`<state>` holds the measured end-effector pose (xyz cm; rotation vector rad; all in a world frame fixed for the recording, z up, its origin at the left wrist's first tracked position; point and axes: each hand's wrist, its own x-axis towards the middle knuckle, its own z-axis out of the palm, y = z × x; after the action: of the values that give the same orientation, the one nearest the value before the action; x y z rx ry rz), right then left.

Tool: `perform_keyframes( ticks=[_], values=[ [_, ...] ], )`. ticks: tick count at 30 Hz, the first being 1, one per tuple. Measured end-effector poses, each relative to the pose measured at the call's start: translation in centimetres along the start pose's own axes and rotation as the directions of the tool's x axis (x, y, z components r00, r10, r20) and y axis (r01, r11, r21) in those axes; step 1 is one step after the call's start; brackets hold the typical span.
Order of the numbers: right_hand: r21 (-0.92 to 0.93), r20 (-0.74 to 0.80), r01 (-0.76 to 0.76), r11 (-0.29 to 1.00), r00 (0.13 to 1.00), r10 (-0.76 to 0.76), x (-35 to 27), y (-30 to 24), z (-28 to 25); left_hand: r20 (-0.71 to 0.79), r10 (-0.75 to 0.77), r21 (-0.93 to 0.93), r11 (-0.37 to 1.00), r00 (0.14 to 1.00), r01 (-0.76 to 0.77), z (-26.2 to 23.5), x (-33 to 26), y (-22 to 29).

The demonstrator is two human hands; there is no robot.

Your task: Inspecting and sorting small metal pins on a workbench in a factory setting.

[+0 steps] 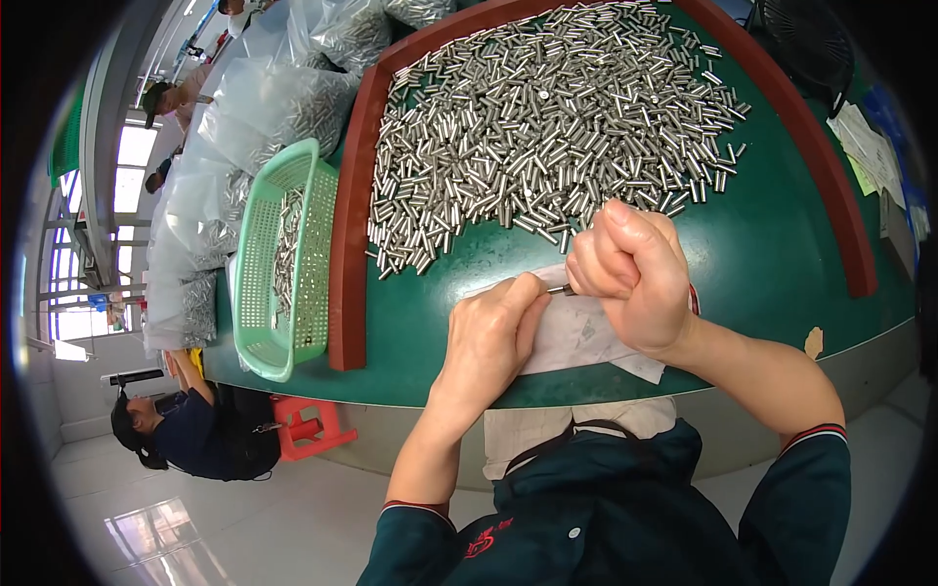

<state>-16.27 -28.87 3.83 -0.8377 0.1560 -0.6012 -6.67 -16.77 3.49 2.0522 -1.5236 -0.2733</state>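
Note:
Close to the table's front edge, my left hand point(489, 330) pinches a small metal pin point(559, 289) between thumb and fingertips. The pin's other end runs to my right hand point(630, 278), which is closed in a fist with the thumb side up. Its curled fingers hide how much of the pin they cover and whether anything else is inside. Under both hands lies a whitish, smudged cloth point(576, 337) on the green table top point(752, 283). Beyond them spreads a large heap of short, shiny metal pins point(557, 117).
Dark red wooden rails point(352, 225) border the heap. Left of them stands a green plastic basket point(318, 264) holding some pins, beside clear bags point(220, 137) of metal parts. A red stool point(311, 430) and a seated person point(191, 430) are at left. A black fan point(806, 49) stands far right.

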Motion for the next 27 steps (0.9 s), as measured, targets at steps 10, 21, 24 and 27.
perform_keyframes(
  ticks=[10,21,24,27],
  values=[
    [0.01,-0.017,-0.028,1.0,0.999,0.028,0.08,0.06,-0.03,-0.017,-0.003,-0.006,1.0,1.0,0.003,0.21,-0.11,-0.21],
    [-0.008,-0.016,-0.011,1.0,1.0,0.01,0.09,-0.08,0.16,-0.046,-0.006,-0.017,1.0,0.999,0.005,0.36,-0.08,-0.29],
    [-0.004,-0.018,-0.017,1.0,1.0,0.017,0.12,-0.08,0.1,-0.049,-0.011,-0.021,1.0,0.999,0.01,0.31,-0.13,-0.23],
    [-0.014,-0.026,-0.007,1.0,1.0,0.007,0.16,-0.03,0.24,-0.05,-0.006,-0.02,1.0,0.999,0.005,0.28,-0.09,-0.36]
  ],
)
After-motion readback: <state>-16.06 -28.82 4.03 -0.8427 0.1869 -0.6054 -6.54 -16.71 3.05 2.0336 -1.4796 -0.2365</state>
